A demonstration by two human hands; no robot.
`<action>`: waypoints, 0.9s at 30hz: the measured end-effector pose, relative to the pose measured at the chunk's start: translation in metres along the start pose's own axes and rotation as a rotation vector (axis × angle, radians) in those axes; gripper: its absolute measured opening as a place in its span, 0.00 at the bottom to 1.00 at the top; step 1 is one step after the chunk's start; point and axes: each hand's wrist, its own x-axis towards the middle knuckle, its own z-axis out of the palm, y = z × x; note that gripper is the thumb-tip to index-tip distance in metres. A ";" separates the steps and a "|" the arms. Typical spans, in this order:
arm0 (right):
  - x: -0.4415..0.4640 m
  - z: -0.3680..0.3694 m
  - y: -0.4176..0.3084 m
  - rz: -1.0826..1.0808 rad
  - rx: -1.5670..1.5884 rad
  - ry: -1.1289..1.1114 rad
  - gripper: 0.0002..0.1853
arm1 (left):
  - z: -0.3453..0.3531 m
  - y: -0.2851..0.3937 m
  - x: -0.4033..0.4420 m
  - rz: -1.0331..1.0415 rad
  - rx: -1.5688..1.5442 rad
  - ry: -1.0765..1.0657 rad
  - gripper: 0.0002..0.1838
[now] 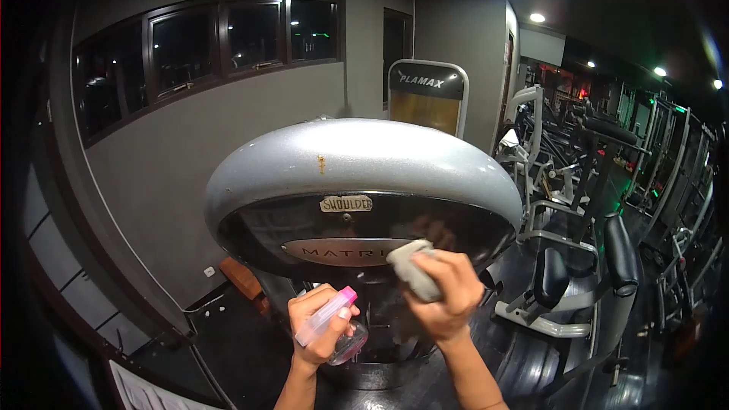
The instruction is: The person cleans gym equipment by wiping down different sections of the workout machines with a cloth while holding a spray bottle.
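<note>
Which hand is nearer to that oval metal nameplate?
The right hand: its cloth hides the right end of the nameplate. The left hand, gripping a spray bottle, is below the nameplate.

Spray bottle point(351, 345): clear, pink-topped | Cloth point(408, 267): pale grey | Machine hood point(372, 150): silver | Front panel point(262, 229): solid black | Nameplate point(334, 253): silver, dark lettering | Wall point(228, 118): plain grey

The dark floor point(243, 349) is glossy at right and catches green light at far right. On it stand the machine point(364, 175) in the middle, a silver-framed bench point(551, 277) to its right, and more equipment point(534, 133) beyond.
</note>
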 end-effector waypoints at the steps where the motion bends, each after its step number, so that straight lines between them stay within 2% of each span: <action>1: 0.000 0.001 -0.005 -0.009 -0.014 -0.060 0.24 | 0.001 0.002 0.002 -0.008 -0.010 -0.004 0.12; 4: 0.008 -0.010 -0.001 0.013 0.000 -0.120 0.23 | 0.003 0.010 0.007 -0.019 -0.049 -0.017 0.12; 7: 0.022 -0.027 0.013 0.065 0.003 -0.006 0.22 | 0.001 0.016 0.016 -0.012 -0.118 -0.036 0.12; 14: 0.052 -0.013 -0.006 -0.175 -0.028 -0.196 0.26 | -0.002 0.035 0.034 -0.040 -0.173 -0.125 0.11; 20: 0.058 -0.042 0.006 -0.001 -0.050 -0.149 0.23 | -0.008 0.033 0.045 0.014 -0.164 -0.150 0.08; 24: 0.072 -0.029 -0.009 -0.071 0.004 -0.156 0.23 | -0.006 0.040 0.048 0.038 -0.118 -0.150 0.07; 27: 0.082 -0.026 -0.016 -0.110 -0.040 -0.216 0.23 | -0.001 0.055 0.049 -0.080 -0.141 -0.139 0.08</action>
